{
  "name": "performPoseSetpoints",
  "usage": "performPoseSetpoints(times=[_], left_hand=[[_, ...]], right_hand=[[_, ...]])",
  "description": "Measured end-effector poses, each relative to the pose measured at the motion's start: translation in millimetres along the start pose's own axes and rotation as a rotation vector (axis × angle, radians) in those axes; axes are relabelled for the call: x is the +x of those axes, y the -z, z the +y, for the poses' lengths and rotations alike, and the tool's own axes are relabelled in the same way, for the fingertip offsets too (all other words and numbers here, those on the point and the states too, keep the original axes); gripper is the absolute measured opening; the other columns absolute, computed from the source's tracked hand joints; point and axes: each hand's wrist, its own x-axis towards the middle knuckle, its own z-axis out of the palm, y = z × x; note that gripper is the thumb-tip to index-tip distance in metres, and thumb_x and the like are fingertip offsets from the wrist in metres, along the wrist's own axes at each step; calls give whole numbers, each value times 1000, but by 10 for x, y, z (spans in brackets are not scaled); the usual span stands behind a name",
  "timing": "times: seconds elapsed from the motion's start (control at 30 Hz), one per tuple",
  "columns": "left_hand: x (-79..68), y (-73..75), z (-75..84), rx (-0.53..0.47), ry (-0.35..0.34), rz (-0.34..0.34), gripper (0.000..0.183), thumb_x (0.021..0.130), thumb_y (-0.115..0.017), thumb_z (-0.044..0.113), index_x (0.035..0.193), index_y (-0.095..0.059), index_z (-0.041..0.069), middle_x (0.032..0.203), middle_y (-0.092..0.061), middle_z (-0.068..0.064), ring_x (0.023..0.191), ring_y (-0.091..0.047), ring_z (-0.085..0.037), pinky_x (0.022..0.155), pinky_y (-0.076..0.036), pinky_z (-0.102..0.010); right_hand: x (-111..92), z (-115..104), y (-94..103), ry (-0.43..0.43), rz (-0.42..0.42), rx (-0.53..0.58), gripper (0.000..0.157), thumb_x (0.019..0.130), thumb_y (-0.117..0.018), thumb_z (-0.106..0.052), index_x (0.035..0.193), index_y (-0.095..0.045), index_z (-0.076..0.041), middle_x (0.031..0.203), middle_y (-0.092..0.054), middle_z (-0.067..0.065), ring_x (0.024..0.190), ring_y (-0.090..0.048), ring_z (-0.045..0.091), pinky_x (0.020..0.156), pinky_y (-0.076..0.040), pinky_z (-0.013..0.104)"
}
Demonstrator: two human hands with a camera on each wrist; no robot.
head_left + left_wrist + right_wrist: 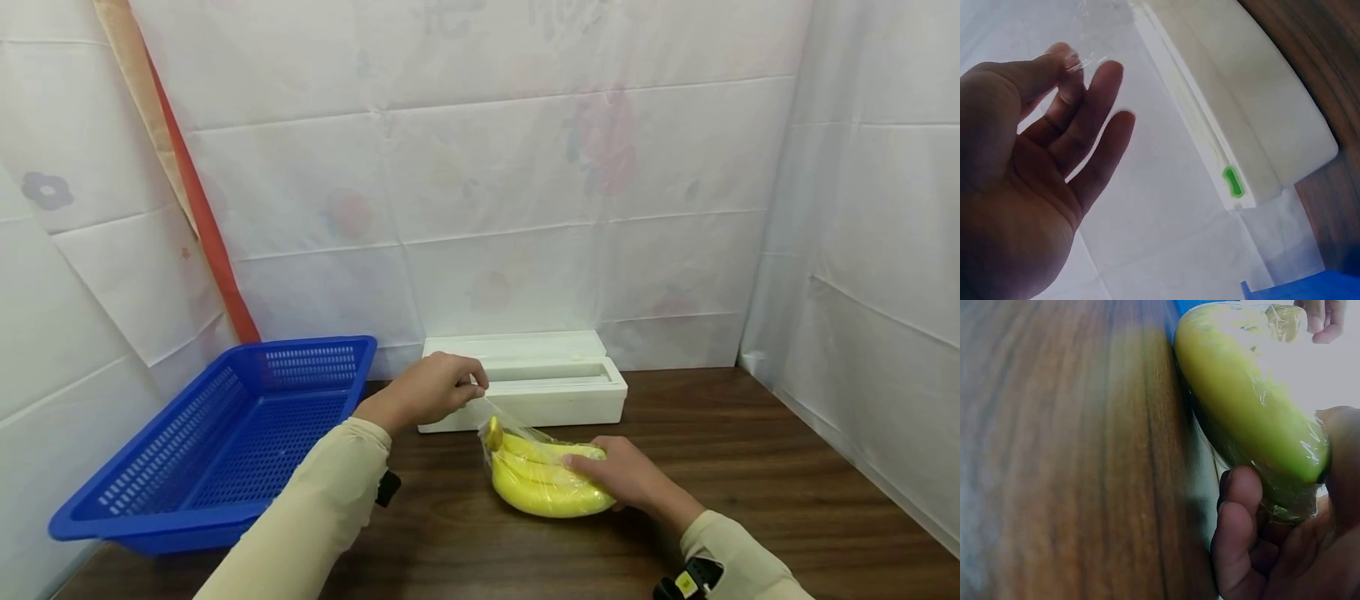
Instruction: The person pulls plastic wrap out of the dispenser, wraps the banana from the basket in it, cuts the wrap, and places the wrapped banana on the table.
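Note:
A bunch of yellow bananas (546, 493) is wrapped in clear cling film, its stem pointing to the left. My right hand (632, 477) grips the right end of the bunch, thumb on top and fingers curled underneath. In the right wrist view the film lies wrinkled and shiny over the bananas (1247, 394). Up and to the left, my left hand (441, 387) pinches a stretched edge of the cling film (1090, 61) between thumb and forefinger. Its other fingers are spread in the left wrist view. Behind the bananas stands a white cling film dispenser (555, 406) with its lid raised.
A blue plastic basket (161, 530) with slotted sides stands on the left, beside my left forearm. White patterned sheeting (480, 183) closes off the back and both sides of the dark wooden table (720, 433). A green slider (1233, 181) sits at the dispenser's end.

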Motion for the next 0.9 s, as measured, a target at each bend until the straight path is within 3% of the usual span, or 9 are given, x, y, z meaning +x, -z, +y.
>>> performPoseSetpoints(times=[0.1, 0.2, 0.53, 0.77, 0.9], left_hand=[[1, 12, 0, -89, 16, 6, 9, 93, -56, 20, 97, -65, 21, 72, -62, 5, 60, -52, -8, 58, -47, -27], [-11, 21, 14, -110, 6, 25, 10, 94, -56, 20, 98, -65, 21, 73, -60, 8, 62, -53, -8, 59, -47, -26], [-99, 11, 96, -30, -144, 109, 16, 95, -52, 12, 101, -67, 16, 92, -63, 8, 71, -54, -2, 67, -48, -22], [-195, -90, 85, -166, -126, 39, 23, 98, -44, 10, 104, -67, 11, 80, -61, 1, 64, -51, -5, 66, -47, -26], [-229, -157, 76, -186, -132, 14, 24, 99, -45, 14, 100, -68, 8, 76, -60, 0, 67, -51, -7, 67, -47, -27]], right_hand=[[-2, 10, 7, -5, 1, -1, 48, 79, -65, -54, 93, -60, -8, 75, -53, 8, 59, -51, 20, 42, -46, 36], [-6, 17, 8, -2, 6, 2, 47, 79, -65, -54, 91, -60, -8, 73, -53, 8, 58, -51, 20, 41, -45, 36], [-1, -1, 11, 0, 9, -4, 47, 80, -64, -54, 91, -61, -9, 72, -53, 7, 56, -50, 20, 40, -45, 36], [3, -7, 10, -5, 12, -2, 44, 81, -62, -53, 86, -60, -9, 71, -52, 8, 55, -50, 20, 40, -45, 35], [7, -5, 2, -3, 19, -8, 44, 82, -62, -53, 87, -60, -9, 71, -52, 8, 56, -51, 20, 40, -45, 35]])
